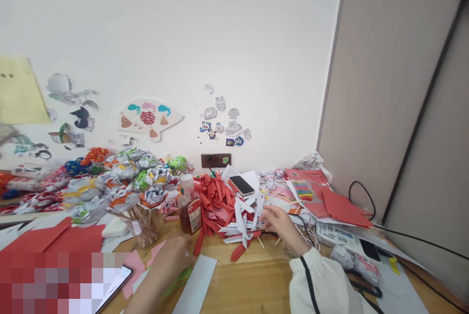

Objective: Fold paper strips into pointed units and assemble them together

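My right hand [280, 221] reaches from a white sleeve to the edge of a pile of folded white paper strips [241, 223]. Its fingers are partly spread and nothing shows clearly between them; whether they touch the strips I cannot tell. Folded red paper strips [216, 199] lie heaped beside and under the white ones. My left hand [178, 250] is smeared by motion, low over the table in front of a bottle of amber liquid [189, 209]. Its fingers are unclear. A flat pale paper strip [196, 282] lies just right of my left forearm.
Paper flowers [135, 177] on sticks fill a clear cup [144, 231] at the left. A phone [242, 185] rests behind the strips. Red paper sheets [340, 206], crumpled paper balls [353, 262] and black cables lie at the right. A white wall [256, 35] stands behind the table.
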Demonstrator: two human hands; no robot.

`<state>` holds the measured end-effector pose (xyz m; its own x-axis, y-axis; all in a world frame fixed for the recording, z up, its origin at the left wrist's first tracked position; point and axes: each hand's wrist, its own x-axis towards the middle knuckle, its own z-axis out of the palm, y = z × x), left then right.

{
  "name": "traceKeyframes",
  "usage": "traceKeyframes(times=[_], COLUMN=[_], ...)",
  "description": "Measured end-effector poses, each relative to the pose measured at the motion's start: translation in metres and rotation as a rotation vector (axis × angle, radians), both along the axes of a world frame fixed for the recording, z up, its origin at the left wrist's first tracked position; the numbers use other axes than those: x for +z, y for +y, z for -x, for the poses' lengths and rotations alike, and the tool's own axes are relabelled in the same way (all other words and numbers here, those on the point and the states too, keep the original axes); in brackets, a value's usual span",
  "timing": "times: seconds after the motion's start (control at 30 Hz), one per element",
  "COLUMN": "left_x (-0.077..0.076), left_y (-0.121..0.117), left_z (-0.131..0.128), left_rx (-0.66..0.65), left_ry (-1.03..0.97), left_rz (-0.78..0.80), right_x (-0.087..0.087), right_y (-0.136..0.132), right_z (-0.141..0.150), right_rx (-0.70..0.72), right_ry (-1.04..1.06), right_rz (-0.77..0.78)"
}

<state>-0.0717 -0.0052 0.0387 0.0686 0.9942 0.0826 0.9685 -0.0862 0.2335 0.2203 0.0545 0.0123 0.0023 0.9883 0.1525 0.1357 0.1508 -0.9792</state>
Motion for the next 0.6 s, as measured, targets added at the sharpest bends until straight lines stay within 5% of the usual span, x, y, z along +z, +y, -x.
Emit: traceKeyframes(times=[0.23,0.4,0.6], left_x=[0.0,-0.012,-0.014], left_y=[-0.007,-0.012,-0.02], left_z=[-0.016,-0.044,-0.069], left_rx=[-0.12,-0.008,-0.029], left_ry=[0.076,0.231,0.31], left_rz=[0.028,-0.045,-0.02], right_x=[-0.014,-0.013,-0.009], right_y=[-0.014,-0.032,-0.05], right_z=[0.014,0.03,0.042], right_rx=[0.031,0.086,0.138], right_ry=[-0.182,-0.444,-0.625], right_rz=[-0.233,-0.39,-0.425])
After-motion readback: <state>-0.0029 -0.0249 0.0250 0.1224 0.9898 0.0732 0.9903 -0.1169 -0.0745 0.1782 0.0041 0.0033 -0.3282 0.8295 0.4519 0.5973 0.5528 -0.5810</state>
